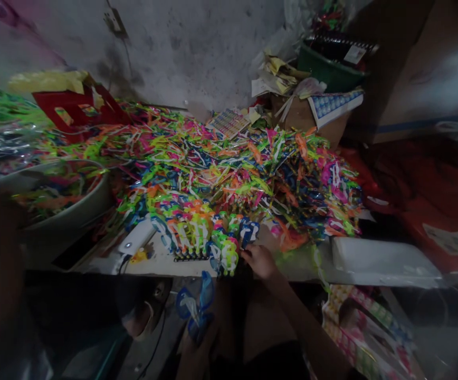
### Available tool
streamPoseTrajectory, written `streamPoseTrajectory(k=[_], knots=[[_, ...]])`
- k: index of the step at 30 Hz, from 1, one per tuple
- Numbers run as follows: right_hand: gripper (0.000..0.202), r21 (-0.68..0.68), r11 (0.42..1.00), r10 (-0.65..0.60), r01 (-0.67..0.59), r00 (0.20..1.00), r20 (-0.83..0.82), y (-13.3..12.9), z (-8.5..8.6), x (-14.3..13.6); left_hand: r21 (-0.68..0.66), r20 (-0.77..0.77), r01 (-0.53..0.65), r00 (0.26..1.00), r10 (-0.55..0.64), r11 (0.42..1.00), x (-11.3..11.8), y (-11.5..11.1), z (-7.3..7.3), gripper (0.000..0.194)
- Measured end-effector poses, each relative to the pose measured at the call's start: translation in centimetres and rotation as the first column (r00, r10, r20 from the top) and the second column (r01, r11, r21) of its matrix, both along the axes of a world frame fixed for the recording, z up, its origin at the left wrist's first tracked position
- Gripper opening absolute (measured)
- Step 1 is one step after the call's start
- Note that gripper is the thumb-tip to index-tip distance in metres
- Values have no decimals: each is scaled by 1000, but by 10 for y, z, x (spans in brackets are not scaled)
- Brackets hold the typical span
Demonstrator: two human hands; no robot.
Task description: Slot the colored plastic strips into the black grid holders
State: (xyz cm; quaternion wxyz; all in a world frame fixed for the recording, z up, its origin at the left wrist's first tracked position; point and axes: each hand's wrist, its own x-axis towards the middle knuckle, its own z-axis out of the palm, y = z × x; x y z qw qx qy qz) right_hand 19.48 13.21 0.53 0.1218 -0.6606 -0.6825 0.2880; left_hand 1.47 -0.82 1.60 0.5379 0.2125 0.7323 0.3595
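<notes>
My left hand (198, 338) is low in front of the table edge, closed on a translucent blue plastic piece (196, 306) with wing-like lobes and a white part in its middle. At the table's front edge my right hand (261, 260) has thumb and fingers pinched together. Its fingertips meet the lower end of a small blue and white plastic piece (248, 232); whether they grip it is too dark to tell. Just left stand tight rows of small colourful plastic pieces (195, 232), the front ones along a black slotted strip (191, 258).
A large heap of bright plastic pieces (213, 163) covers the table. At left are a white tub (102, 192), a red crate (70, 105) and a white power bank (137, 236) with a cable. A white box (383, 261) lies right; a green basket (327, 68) stands behind. Another person sits at left.
</notes>
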Motion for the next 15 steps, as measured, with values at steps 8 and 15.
streamPoseTrajectory(k=[8,15], knots=[[19,-171,975,-200,141,891,-409,-4,-13,-9,-4,91,54,994,-54,999,-8,3,3,50],[29,-188,916,-401,354,814,-422,-14,-37,-21,-10,192,-58,980,59,998,0,-2,-22,66]])
